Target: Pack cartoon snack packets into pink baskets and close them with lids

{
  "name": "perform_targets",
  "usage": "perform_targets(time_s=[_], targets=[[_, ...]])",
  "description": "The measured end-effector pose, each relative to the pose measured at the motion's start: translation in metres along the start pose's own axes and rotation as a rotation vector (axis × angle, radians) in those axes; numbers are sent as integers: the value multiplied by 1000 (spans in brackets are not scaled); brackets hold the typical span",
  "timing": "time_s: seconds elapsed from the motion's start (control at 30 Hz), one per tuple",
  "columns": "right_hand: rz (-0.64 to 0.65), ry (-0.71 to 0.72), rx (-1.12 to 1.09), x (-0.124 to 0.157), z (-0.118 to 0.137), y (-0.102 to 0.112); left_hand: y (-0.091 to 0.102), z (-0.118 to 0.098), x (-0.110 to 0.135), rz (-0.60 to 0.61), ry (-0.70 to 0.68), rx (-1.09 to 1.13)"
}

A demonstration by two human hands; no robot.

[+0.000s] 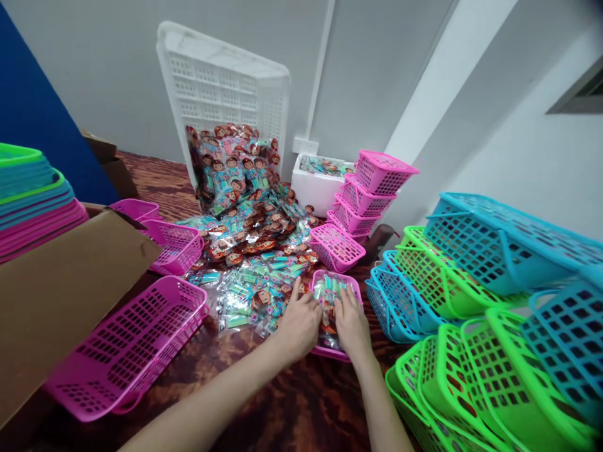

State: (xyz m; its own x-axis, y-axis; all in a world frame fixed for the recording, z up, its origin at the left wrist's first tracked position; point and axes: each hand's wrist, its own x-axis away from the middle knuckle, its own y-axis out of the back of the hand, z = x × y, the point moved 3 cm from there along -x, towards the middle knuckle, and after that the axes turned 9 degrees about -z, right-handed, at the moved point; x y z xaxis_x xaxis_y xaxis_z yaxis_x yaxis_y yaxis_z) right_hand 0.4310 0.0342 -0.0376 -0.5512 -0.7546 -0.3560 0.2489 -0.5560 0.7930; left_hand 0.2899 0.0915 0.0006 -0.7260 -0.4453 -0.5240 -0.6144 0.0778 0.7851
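Observation:
A small pink basket (332, 353) in front of me holds flat clear packets (328, 289) with green and doll-printed contents. My left hand (300, 321) is at the basket's left side, fingers stretched and apart, the fingertips over the packets and rim. On the basket's right side lies my right hand (352, 320), open, its fingers flat on the packets. Neither hand visibly grips anything. Just left of the basket, a wide heap of similar doll packets (254, 295) spreads over the dark patterned surface.
A white crate (211, 78) stands tilted behind the heap, near a white foam box (315, 188). Pink baskets (372, 198) are stacked behind mine. Filled blue baskets (480, 251) and green baskets (509, 370) crowd the right. An open pink basket (127, 351) and cardboard flap (70, 295) are left.

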Motion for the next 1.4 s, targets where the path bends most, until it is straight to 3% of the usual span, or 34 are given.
perform_targets(time_s=[0.17,0.33,0.47,0.7,1.03,1.17,1.3,1.4], targets=[[-56,10,-8,2,-1,-1,-7,4,-29,-45,81,-90],[-61,23,-18,2,-3,-3,-29,6,-46,-4,-25,-60],[-20,15,-39,-2,-8,-7,-41,8,-39,43,-54,-83],[9,-45,-237,-5,-10,-5,-42,12,-37,21,-87,-105],[-38,25,-141,-3,-11,-9,-18,4,-14,57,-43,-155],[-111,89,-53,2,-7,-2,-15,-2,-11,52,-70,-237],[-286,144,25,10,2,17,-17,-4,-4,-14,34,-229],[-274,215,8,13,3,27,-17,-6,1,-27,68,-236]])
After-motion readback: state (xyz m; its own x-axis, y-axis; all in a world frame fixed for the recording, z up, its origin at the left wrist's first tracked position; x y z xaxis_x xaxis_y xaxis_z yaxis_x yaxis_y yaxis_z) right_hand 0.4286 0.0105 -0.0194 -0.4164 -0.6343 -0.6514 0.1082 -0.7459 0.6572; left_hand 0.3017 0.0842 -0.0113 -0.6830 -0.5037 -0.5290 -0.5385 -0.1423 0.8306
